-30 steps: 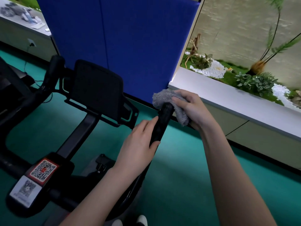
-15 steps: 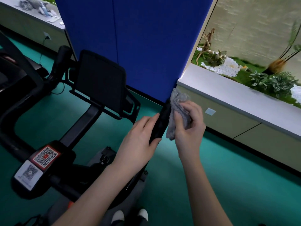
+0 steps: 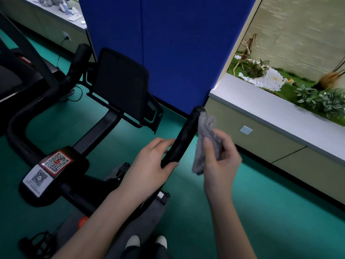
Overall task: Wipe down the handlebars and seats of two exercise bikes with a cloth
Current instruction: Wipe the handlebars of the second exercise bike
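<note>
Handlebar (image 3: 186,135): left grip (image 3: 151,163) clasped round it, steadying. Cloth (image 3: 205,131): pinched in right grip (image 3: 222,159), moved off the tip to alongside. Tip likely wiped; shaft pending.

Gym or fitness room: exercise bike (image 3: 97,132), second black machine (image 3: 11,81) at left, teal floor (image 3: 280,212), blue partition (image 3: 168,43), planter ledge (image 3: 270,109).

A teal floor (image 3: 261,212) covers the room. A blue partition panel (image 3: 177,53) stands far centre. To its right, a white ledge (image 3: 261,109) tops beige cabinet fronts (image 3: 261,146) and borders a planter bed with green plants (image 3: 321,100) and white pebbles (image 3: 268,80) before a beige wall (image 3: 298,34). Far left, a cluttered counter (image 3: 46,17) has a wall socket (image 3: 66,37) below.
</note>
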A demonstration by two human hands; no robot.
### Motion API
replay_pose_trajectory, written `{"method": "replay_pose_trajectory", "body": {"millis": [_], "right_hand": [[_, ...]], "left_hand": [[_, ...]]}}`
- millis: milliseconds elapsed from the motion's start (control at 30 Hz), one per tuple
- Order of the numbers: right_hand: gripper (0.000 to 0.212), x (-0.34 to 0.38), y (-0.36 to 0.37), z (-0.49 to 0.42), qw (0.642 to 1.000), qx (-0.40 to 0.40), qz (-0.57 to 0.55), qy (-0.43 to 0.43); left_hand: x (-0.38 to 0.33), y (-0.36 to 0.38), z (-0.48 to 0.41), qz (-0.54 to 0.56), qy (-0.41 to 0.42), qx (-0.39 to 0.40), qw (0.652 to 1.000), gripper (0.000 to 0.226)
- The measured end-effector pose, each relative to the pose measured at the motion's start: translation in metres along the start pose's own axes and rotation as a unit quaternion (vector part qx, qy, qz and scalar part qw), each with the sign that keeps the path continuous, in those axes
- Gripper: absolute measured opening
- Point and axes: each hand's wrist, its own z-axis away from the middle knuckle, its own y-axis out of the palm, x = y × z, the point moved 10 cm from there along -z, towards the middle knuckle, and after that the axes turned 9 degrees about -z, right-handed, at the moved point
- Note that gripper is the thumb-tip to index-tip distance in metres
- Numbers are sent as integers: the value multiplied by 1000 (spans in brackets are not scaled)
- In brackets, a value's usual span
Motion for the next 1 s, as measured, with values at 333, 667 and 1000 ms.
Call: {"method": "replay_pose_trajectory", "body": {"millis": [333,667,1000], "right_hand": [[21,50,59,-26,944,119,253,-174],[21,18,56,19,963,72,255,-40],[15,-10,-19,-9,975,-196,-60,83]], "left_hand": [[12,-1,6,22,-37,-5,999,51],[16,-5,3,29,4,49,998,49],[18,0,2,54,15,86,995,49]]}}
